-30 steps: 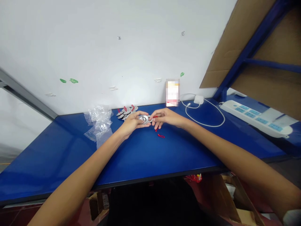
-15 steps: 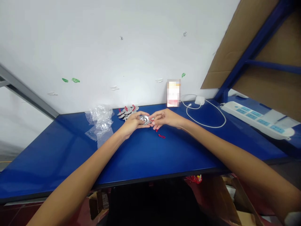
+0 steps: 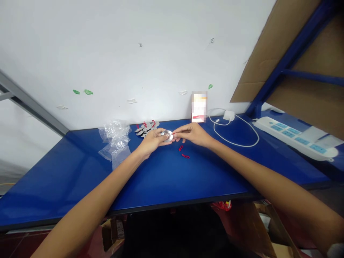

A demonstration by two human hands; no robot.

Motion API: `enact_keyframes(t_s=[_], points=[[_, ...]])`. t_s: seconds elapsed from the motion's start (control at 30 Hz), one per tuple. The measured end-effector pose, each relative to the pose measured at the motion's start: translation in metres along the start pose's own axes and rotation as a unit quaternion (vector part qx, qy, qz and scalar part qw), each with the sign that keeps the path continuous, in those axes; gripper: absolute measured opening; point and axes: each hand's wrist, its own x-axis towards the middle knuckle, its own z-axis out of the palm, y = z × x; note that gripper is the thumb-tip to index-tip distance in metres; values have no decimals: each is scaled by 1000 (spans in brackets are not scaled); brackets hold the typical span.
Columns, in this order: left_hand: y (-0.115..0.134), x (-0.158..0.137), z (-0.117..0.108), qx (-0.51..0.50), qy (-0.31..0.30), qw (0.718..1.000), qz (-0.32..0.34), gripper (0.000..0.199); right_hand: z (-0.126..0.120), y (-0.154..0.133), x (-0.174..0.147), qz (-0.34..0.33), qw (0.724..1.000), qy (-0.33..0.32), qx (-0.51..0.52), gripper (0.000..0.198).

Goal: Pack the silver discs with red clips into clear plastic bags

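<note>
My left hand [image 3: 152, 142] is closed round a round silver metal disc [image 3: 167, 135], its thumb lying on the disc's face. At the disc's right edge, my right hand [image 3: 192, 134] pinches a small bit of red cord, mostly hidden by the fingertips. Below that hand two loose red cord loops [image 3: 185, 156] lie on the blue table [image 3: 172, 179]. Behind my left hand is a pile of similar metal discs [image 3: 146, 126], several with red loops attached.
Clear plastic bags [image 3: 115, 138] lie left of the pile. A lit phone [image 3: 199, 107] leans on the white wall [image 3: 166, 68]. A white cable with a charger [image 3: 229, 115] and a white power strip [image 3: 294, 138] are on the right. Cardboard boxes [image 3: 110, 234] stand below the table.
The disc has turned in my left hand, its face now looking different. My right fingers have drawn into a tighter pinch at its edge, uncovering more of one loose red loop.
</note>
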Motion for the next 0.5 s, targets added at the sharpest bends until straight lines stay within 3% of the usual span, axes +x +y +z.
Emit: enact_keyframes(t_s=[0.2,0.37,0.5], points=[[1,1,0,-34,10,999,-17,12,1,2,0,-31,997,2,-74,27],[3,2,1,-104,3,993,-52,19,1,5,-1,-124,974,7,-187,24],[3,1,3,-114,-5,992,-49,20,1,5,-1,-145,960,11,-238,21]])
